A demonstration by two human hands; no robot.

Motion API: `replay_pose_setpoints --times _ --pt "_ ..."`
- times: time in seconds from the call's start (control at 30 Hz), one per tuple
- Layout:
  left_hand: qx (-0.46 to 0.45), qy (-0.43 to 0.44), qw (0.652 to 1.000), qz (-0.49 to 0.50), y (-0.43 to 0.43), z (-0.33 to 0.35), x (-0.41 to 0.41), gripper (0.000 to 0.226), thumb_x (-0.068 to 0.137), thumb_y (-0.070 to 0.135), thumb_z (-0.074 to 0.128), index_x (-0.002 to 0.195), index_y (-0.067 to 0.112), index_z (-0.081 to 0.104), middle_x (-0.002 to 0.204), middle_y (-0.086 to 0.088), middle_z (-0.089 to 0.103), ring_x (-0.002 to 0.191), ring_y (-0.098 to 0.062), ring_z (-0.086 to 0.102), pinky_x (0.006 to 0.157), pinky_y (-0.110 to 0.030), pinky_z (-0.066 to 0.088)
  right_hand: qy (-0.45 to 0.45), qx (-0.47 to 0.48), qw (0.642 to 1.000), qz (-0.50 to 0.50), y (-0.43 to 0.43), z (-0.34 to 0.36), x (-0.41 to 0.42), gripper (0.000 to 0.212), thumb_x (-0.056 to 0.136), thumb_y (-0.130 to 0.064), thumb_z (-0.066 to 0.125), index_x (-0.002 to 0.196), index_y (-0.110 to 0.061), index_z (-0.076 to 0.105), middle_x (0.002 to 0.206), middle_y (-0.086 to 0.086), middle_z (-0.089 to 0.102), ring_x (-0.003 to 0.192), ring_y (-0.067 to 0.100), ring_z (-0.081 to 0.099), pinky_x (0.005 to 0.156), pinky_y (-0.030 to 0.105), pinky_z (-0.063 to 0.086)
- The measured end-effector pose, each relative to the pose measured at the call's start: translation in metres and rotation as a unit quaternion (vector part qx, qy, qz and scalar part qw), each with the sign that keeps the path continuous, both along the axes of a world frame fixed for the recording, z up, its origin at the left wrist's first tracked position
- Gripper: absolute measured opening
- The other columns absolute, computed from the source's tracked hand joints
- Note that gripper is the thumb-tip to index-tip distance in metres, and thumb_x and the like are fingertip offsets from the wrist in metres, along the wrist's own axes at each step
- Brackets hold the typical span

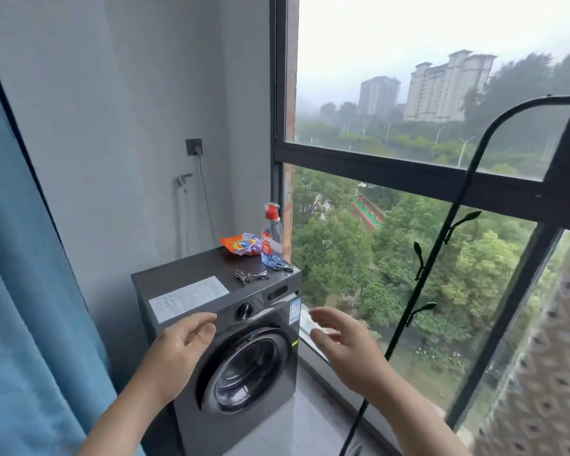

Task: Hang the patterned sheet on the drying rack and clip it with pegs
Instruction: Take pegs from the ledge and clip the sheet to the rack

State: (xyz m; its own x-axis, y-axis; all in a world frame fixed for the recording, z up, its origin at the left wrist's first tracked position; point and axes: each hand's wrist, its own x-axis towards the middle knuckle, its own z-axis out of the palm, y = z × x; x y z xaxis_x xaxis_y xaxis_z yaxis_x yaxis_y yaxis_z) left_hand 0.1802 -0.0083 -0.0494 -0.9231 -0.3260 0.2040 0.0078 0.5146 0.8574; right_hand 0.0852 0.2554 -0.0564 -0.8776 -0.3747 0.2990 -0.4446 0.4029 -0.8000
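Grey metal pegs (251, 276) are what matters in the head view, the only view there is. They sit in two small heaps on the flat top of the washing machine (178, 274), middle of the frame. One heap is out in the open. The other is right against the foot of the spray bottle (272, 238), with an orange detergent bag (242, 244) just behind.

Both hands hover in front of the machine, lower centre. The left hand (178, 350) is empty, fingers loosely apart near the control panel. The right hand (343, 348) is the same, fingers spread and relaxed, gripping nothing.

The pegs lie above and between the two sets of fingertips, so further away from the person. The open heap looks a bit nearer the left hand and the bottle-side heap nearer the right, but it's pretty even. The loose pegs stretch roughly left to right across the frame, so I reckon a pinch from above would get them.

The patterned sheet (540, 373) runs down the lower right edge, blurry and hanging. Whatever holds it up is cut off by the frame edge, so I can't tell if it's properly on the rack. It's well apart from the pegs, over on the right-hand side. A black pole (441, 241) with little hooks stands between the hands and the sheet.

My guess is it's peg-fetching time.
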Motion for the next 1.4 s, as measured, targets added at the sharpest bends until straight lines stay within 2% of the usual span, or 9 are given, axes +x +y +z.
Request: replay_pose_setpoints --times 0.07,0.23,0.47,0.7,0.87,1.03,1.2,1.3,1.4 --pt "-0.002 -0.018 1.0 0.008 0.0 -0.005 -0.021 0.013 0.095 0.04 0.055 0.103 0.046 0.061 0.112 0.026 0.061 0.111 -0.003 0.056 0.098 -0.035 0.046 -0.001 0.01 1.0 0.006 -0.003 -0.005 -0.027 0.027 0.092 -0.018 0.065 0.113 -0.035 0.065 0.113 -0.016 0.066 0.106 -0.003 0.06 0.09 0.018 0.049" --pt "-0.01 -0.047 0.999 0.015 -0.007 -0.008 -0.064 0.016 0.095 0.036 0.055 0.103 0.049 0.06 0.113 0.025 0.062 0.112 -0.003 0.055 0.096 -0.029 0.041 -0.014 0.007 1.0 0.025 -0.017 -0.011 -0.083 0.029 0.092 -0.016 0.062 0.121 -0.022 0.065 0.116 -0.012 0.066 0.108 -0.006 0.057 0.088 0.012 0.047" --pt "-0.009 -0.057 0.998 0.025 -0.039 -0.015 -0.138 0.015 0.096 0.031 0.056 0.101 0.044 0.062 0.11 0.025 0.062 0.109 -0.003 0.056 0.09 -0.022 0.038 -0.023 0.025 0.999 0.031 -0.051 -0.022 -0.162 0.031 0.091 -0.017 0.062 0.122 -0.02 0.065 0.118 -0.007 0.066 0.111 0.006 0.059 0.096 0.03 0.05" --pt "0.016 -0.077 0.997 0.001 -0.099 -0.039 -0.261 0.015 0.097 0.031 0.055 0.099 0.044 0.062 0.105 0.025 0.063 0.102 0.006 0.057 0.084 -0.02 0.04 -0.025 0.049 0.998 0.016 -0.114 -0.042 -0.27 0.033 0.092 -0.021 0.062 0.124 -0.021 0.064 0.119 -0.012 0.064 0.11 0.001 0.059 0.098 0.027 0.049" --pt "0.016 -0.128 0.991 -0.028 -0.159 -0.069 -0.366 0.016 0.096 0.028 0.057 0.103 0.041 0.062 0.107 0.021 0.064 0.105 -0.001 0.058 0.091 -0.023 0.041 -0.052 0.098 0.994 -0.001 -0.175 -0.059 -0.357 0.033 0.093 -0.024 0.06 0.126 -0.025 0.062 0.119 -0.015 0.063 0.109 0.001 0.058 0.097 0.024 0.048" --pt "-0.017 -0.163 0.984 -0.064 -0.201 -0.096 -0.432 0.021 0.096 0.026 0.057 0.097 0.047 0.056 0.101 0.031 0.057 0.092 0.016 0.051 0.083 -0.012 0.04 -0.098 0.151 0.984 0.004 -0.224 -0.086 -0.416 0.034 0.092 -0.023 0.06 0.126 -0.027 0.061 0.117 -0.018 0.059 0.109 -0.001 0.056 0.097 0.024 0.048" --pt "-0.051 -0.202 0.972 -0.106 -0.209 -0.131 -0.471 0.026 0.095 0.029 0.055 0.093 0.055 0.051 0.104 0.04 0.05 0.1 0.009 0.053 0.086 -0.014 0.037 -0.115 0.212 0.97 0.018 -0.24 -0.114 -0.456 0.039 0.092 -0.026 0.059 0.131 -0.025 0.059 0.126 -0.013 0.06 0.117 0.002 0.054 0.1 0.023 0.045" --pt "-0.097 -0.218 0.963 -0.13 -0.208 -0.155 -0.485 0.025 0.095 0.027 0.054 0.108 0.049 0.057 0.108 0.043 0.048 0.112 0.006 0.051 0.089 -0.012 0.037 -0.121 0.258 0.958 0.031 -0.239 -0.128 -0.481 0.041 0.093 -0.026 0.058 0.133 -0.023 0.057 0.133 -0.01 0.059 0.121 0.005 0.052 0.103 0.022 0.041" --pt "-0.166 -0.218 0.952 -0.14 -0.206 -0.178 -0.493 0.034 0.097 0.029 0.05 0.129 0.038 0.055 0.122 0.038 0.037 0.127 0.005 0.04 0.099 -0.009 0.031 -0.125 0.298 0.944 0.058 -0.238 -0.142 -0.508 0.042 0.094 -0.024 0.055 0.136 -0.022 0.055 0.137 -0.009 0.056 0.127 0.008 0.05 0.105 0.021 0.039"
